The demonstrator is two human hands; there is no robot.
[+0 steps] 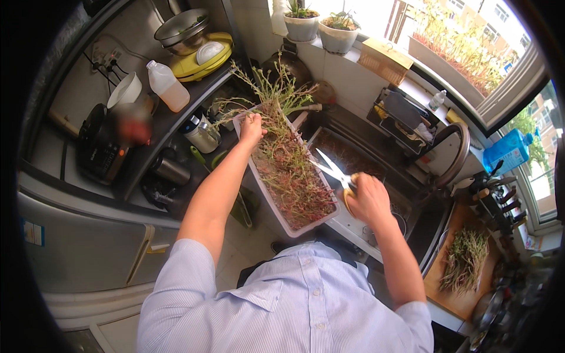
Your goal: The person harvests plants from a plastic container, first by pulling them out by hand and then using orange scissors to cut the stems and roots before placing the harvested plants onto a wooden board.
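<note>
A long plastic planter (288, 227) lies slantwise before me, its near end pointing to the lower right. Leggy green stems (276, 95) stand at its far end, and short reddish-green stubble (295, 185) covers the rest of the soil. My left hand (253, 131) is at the planter's far left side with its fingers closed on some stems. In my right hand (371, 198) are scissors (337, 173) with yellow handles, their blades parted and pointing at the planter's right edge. A bundle of cut stems (465, 260) lies on a wooden board (454, 304) at the lower right.
Right of the planter is a sink (348, 143) with a curved faucet (461, 154). A knife block (499, 207) stands beyond the board. Potted plants (302, 26) line the windowsill. At left, a shelf holds a plastic jug (167, 86), a yellow appliance (203, 61) and a black cooker (99, 148).
</note>
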